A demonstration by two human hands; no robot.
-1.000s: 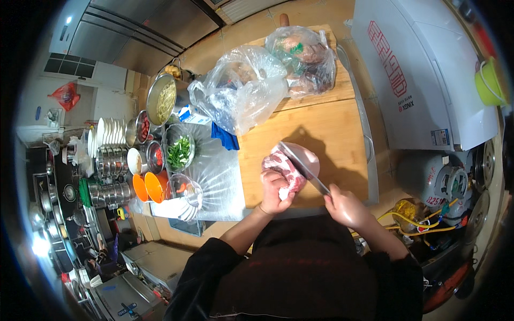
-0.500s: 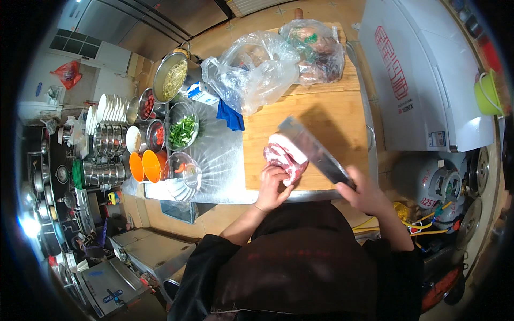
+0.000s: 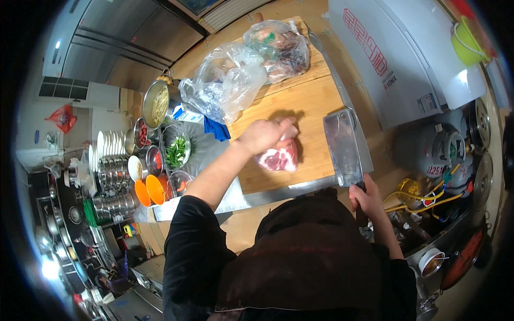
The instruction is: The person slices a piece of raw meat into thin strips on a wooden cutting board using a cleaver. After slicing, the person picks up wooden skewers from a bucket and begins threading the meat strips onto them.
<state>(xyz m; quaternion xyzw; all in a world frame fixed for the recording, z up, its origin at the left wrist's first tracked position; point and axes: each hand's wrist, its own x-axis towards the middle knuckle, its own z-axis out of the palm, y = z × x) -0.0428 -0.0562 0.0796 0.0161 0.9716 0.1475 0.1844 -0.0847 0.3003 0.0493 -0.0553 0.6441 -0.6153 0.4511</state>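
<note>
Left hand (image 3: 265, 135) curled over raw meat (image 3: 278, 158) on the cutting board (image 3: 300, 107), pinning it steady. Right hand (image 3: 367, 198) fisted round cleaver (image 3: 344, 147) handle, blade lying flat beside the meat, clear of fingers.

The scene is evenly lit from overhead, warm on the wooden board (image 3: 300, 107) and cooler on the steel wall at far left. The left hand (image 3: 263, 135) throws a soft shadow onto the board just beyond it. The cleaver (image 3: 344, 147) blade shows a dull grey sheen, and the plastic bags (image 3: 230, 80) carry small white glints. A bright lamp flares at the lower left rim. Fisheye bending curves the table edges, and a black vignette rings the picture. The middle is fairly sharp; the stacked bowls (image 3: 112, 171) at left are soft.
</note>
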